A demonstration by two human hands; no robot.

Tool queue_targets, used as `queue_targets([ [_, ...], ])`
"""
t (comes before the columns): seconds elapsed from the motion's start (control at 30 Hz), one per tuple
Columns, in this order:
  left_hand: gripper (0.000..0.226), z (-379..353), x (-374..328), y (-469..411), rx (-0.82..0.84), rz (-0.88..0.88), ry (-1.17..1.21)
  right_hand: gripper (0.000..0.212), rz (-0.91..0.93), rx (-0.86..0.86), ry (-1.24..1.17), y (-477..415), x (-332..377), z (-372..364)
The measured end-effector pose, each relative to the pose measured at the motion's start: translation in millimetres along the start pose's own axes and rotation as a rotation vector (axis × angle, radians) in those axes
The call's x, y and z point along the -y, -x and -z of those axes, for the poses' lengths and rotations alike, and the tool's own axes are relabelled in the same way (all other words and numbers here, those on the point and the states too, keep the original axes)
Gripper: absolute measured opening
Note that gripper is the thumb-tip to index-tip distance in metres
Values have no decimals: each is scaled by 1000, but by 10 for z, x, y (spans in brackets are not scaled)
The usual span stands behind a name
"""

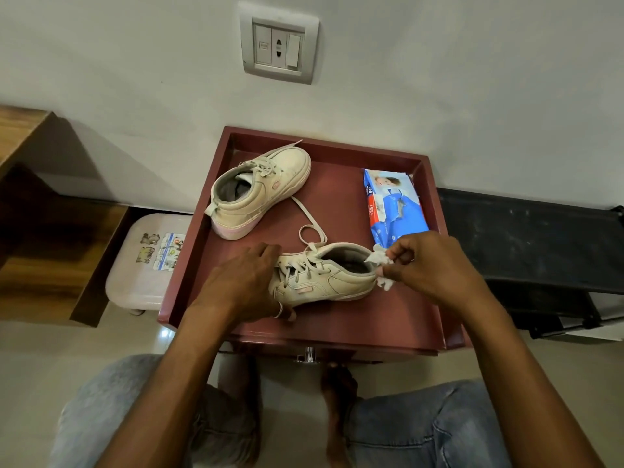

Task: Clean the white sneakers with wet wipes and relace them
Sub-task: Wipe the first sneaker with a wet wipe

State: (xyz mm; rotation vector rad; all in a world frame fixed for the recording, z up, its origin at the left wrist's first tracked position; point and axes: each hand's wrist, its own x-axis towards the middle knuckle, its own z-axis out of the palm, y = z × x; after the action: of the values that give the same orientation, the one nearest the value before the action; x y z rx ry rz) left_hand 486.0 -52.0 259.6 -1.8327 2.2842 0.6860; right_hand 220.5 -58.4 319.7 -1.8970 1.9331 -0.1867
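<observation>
At heel of near sneaker (324, 278) on table (388, 319), pinching crumpled wet wipe (379, 258) in right grip (430, 265), clamping toe in left grip (243, 283); may smear dirt with small wad or snag loose lace (311, 228).

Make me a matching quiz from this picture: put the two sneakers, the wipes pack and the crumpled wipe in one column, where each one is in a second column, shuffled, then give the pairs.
Column one
1. near sneaker
2. far sneaker
3. wipes pack
4. crumpled wipe

Column two
A. pinched in the right hand
B. lying along the right side of the tray
C. held at its toe end by the left hand
D. at the tray's back left, untouched

Pairs: 1-C, 2-D, 3-B, 4-A
</observation>
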Motion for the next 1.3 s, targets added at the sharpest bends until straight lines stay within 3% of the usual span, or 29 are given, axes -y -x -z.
queue_targets([
  [0.1, 115, -15, -24, -11, -15, -17, -17, 15, -14, -20, -51, -4, 38, -53],
  [0.2, 93, 28, 59, -25, -55, -27, 185, 11, -46, -74, -155, -6, 12, -11],
  [0.3, 76, 62, 133, -17, 25, -47, 342, 14, -93, -143, -211, -10, -19, 12],
  [0.43, 81, 38, 163, -61, 66, -49, 399, 33, -39, -131, -216, 76, 200, -147],
  [0.57, 76, 21, 182, -84, 77, -40, 418, 24, 118, -128, -8, 170, 516, -391],
  [0.67, 74, 14, 173, -83, 81, -43, 414, 15, 120, -174, 3, 170, 555, -483],
  [0.83, 82, 29, 150, -80, 97, -41, 407, 21, 132, -318, -13, 49, 490, -419],
  [1.07, 89, 24, 161, -64, 115, -63, 417, 8, -84, -425, -217, -226, 272, -252],
  [1.3, 81, 45, 148, -44, 118, -90, 440, 24, 36, -442, -151, -82, 373, -379],
])
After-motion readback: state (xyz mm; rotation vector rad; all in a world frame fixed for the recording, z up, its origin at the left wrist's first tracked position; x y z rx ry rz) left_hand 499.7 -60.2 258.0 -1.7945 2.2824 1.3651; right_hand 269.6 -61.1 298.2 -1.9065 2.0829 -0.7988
